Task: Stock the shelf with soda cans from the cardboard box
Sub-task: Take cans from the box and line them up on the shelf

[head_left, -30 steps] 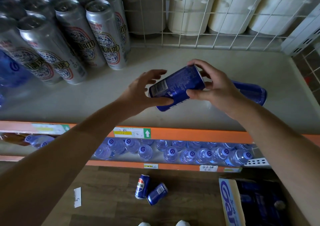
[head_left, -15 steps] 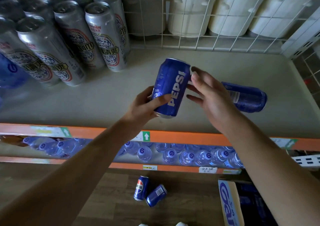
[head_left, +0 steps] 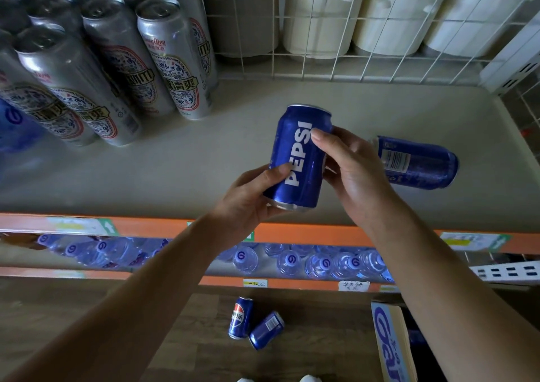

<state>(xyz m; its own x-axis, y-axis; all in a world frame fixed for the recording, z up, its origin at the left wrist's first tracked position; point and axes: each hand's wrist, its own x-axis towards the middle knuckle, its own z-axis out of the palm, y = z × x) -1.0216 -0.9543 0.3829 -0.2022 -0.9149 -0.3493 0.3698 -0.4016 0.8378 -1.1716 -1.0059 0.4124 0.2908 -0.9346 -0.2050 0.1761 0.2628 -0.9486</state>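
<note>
A blue Pepsi can (head_left: pixel 295 159) is held nearly upright just above the beige shelf (head_left: pixel 204 162). My left hand (head_left: pixel 248 200) grips its lower part from the left. My right hand (head_left: pixel 356 174) holds its upper right side, thumb on the front and fingers hidden behind. A second blue can (head_left: pixel 420 162) lies on its side on the shelf, right behind my right hand. On the wooden floor below, one can (head_left: pixel 241 317) stands and another (head_left: pixel 266 329) lies beside it. The cardboard box (head_left: pixel 390 340) is at the bottom right.
Tall silver beer cans (head_left: pixel 172 57) fill the shelf's left side. A white wire grid (head_left: pixel 321 45) closes the back, with pale cylinders (head_left: pixel 388 16) behind it. Water bottles (head_left: pixel 292 261) line the lower shelf under the orange rail (head_left: pixel 336 235).
The can was turned from lying sideways in my right hand to nearly upright and passed to my left hand. My right hand now has its thumb on the can's upper part.
</note>
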